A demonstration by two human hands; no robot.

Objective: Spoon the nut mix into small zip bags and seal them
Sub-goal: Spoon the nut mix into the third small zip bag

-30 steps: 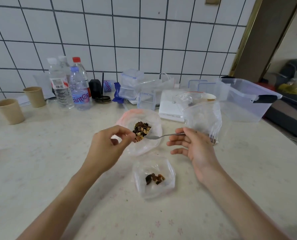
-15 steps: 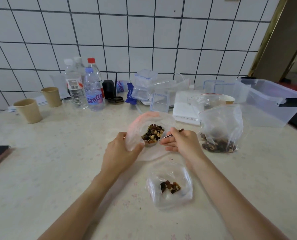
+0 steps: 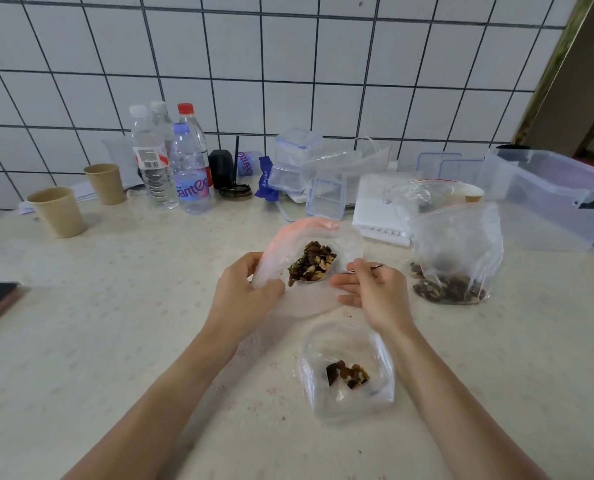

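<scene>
Loaded spoon (image 3: 311,271) in held bag (image 3: 318,237), behind small bag (image 3: 347,372)

Spoon (image 3: 326,277) with nut mix (image 3: 311,265) now inside held zip bag (image 3: 309,237).

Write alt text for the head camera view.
A left hand holds open a small zip bag while the right hand tips a spoonful of nut mix into it. Another bag with a few nuts lies nearer on the table.
</scene>
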